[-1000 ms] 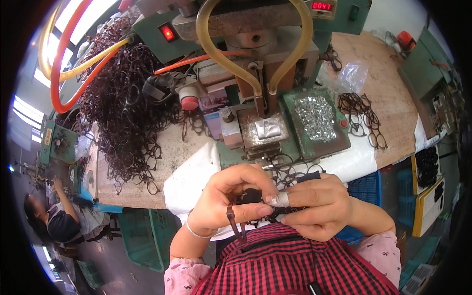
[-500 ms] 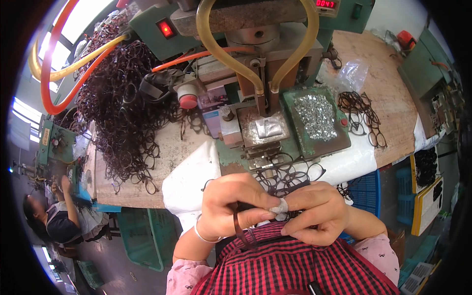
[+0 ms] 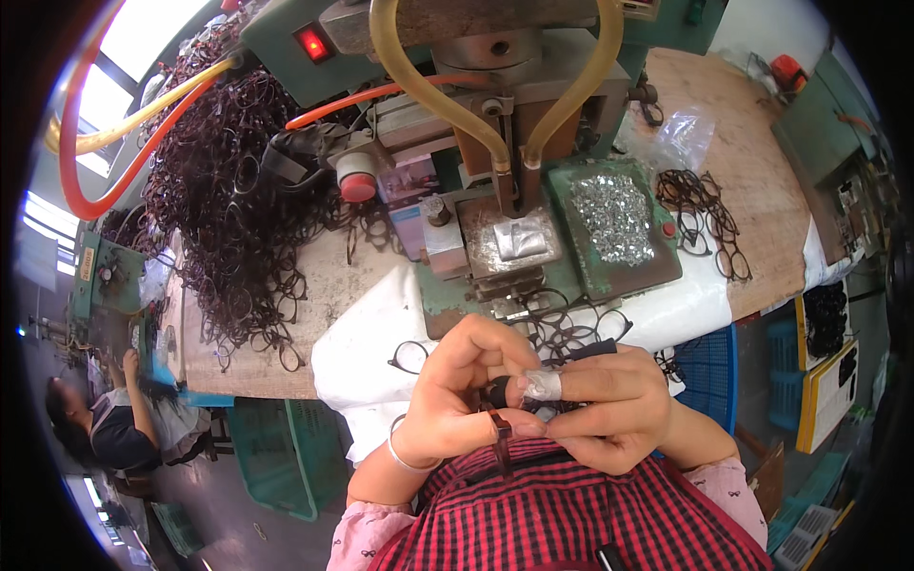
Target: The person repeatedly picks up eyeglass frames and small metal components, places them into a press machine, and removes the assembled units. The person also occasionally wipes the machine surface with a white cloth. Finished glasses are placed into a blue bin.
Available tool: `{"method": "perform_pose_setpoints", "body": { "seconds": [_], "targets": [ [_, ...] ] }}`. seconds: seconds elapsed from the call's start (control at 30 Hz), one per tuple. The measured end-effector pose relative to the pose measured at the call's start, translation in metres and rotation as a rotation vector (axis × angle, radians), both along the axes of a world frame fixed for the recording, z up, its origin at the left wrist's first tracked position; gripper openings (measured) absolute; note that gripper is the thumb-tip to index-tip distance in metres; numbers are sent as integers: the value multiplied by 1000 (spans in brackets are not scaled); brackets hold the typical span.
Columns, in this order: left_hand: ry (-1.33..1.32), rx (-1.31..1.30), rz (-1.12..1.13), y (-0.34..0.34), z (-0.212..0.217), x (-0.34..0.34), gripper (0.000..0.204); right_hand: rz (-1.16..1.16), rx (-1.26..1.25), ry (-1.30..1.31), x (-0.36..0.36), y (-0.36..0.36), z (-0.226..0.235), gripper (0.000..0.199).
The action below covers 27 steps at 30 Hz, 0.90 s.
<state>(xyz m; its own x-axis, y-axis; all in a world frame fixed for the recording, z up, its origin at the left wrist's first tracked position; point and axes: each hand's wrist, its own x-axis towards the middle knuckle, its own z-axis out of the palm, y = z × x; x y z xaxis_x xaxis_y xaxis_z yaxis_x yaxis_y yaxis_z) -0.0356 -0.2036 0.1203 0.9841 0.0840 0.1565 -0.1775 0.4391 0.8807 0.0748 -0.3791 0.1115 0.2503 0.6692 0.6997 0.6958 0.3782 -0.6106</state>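
Both hands meet in front of my checked apron, below the press. My left hand [image 3: 457, 400] is closed around a dark brown eyeglass frame [image 3: 502, 440], part of which hangs below the thumb. A dark band shows near one of its fingertips. A whitish wrap [image 3: 543, 385], like tape, lies at the index fingertip of my right hand [image 3: 614, 404]. That hand's fingers are curled and pressed together against the left fingertips; what they hold is hidden. Just beyond the hands lie several loose frames [image 3: 562, 328] on white cloth [image 3: 371, 328].
A green press with a metal plate [image 3: 509, 240] stands ahead, beside a green tray [image 3: 657, 276] of small silvery parts. A large heap of dark frames [image 3: 228, 190] fills the left. More frames [image 3: 700, 214] lie right. A co-worker [image 3: 124, 419] sits far left.
My left hand has shifted slightly up, its index finger arching higher. The whitish wrap, earlier at the left fingertips, now shows along the right index fingertip. The eyeglass frame has tilted and moved right.
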Motion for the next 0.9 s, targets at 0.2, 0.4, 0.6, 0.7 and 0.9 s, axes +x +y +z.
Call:
{"method": "perform_pose_setpoints", "body": {
  "seconds": [0.2,0.4,0.6,0.7,0.9],
  "targets": [
    [-75,59,7,4,-4,-1,41,-4,-33,-26,1,-4,5,15],
    [-166,518,125,20,17,5,20,37,-30,14,2,-3,9,16],
    [-166,826,88,34,41,7,20,77,-58,42,5,-3,12,16],
    [-176,999,55,37,46,9,20,105,-96,60,7,-4,15,15],
    [-331,1333,-66,43,67,17,14,110,-117,56,7,-5,15,15]
  ]
}}
